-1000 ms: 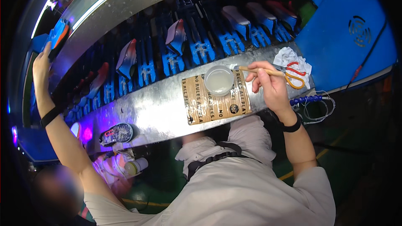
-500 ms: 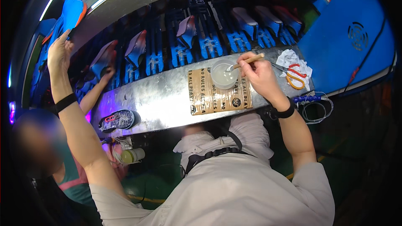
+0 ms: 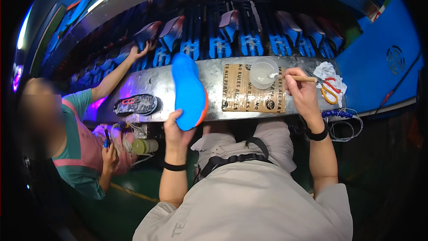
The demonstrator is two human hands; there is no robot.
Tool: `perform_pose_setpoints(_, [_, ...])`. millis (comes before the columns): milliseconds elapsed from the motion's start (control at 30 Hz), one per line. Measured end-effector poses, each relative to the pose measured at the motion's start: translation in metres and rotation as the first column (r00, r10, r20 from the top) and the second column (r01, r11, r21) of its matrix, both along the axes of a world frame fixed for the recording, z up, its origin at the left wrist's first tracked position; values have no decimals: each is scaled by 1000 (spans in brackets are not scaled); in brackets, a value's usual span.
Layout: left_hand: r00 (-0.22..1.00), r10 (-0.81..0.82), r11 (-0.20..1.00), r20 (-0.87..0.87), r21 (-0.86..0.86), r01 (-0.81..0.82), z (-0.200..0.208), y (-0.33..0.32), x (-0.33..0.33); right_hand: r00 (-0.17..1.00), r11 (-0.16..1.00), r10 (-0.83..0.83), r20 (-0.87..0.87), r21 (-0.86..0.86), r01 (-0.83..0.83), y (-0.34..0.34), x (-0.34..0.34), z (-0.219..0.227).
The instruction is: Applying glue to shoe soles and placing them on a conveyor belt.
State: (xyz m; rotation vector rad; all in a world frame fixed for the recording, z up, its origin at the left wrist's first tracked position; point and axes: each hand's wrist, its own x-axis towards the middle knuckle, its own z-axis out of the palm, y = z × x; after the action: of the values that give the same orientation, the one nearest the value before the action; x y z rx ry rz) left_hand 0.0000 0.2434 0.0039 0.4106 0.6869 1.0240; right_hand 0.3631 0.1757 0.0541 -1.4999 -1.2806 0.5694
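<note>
Left hand (image 3: 175, 128) is clamped on the near end of a blue, orange-edged insole (image 3: 188, 87), thumb on its face, held left of the cup (image 3: 253, 76). Right hand (image 3: 301, 93) is closed on a wooden-handled brush (image 3: 304, 78) to the right of the cup, pale tip at that cup's right rim, cup standing on taped cardboard (image 3: 236, 96). Good handling here, I judge, means keeping the tip over the cup for drips and the left thumb near the insole's edge
</note>
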Motion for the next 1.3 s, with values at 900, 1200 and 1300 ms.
perform_pose_setpoints(900, [943,-267,904,-200,286,317,12,-55,30,952,965,257,-166,95,-244,-8,-73,-3])
perform_pose_setpoints(1200, [931,-228,892,-284,321,316,23,-63,35,962,947,271,-23,185,-263,7,-83,11])
perform_pose_setpoints(1300, [924,-230,883,-306,334,330,25,-65,33,963,944,270,-9,199,-263,10,-83,12])
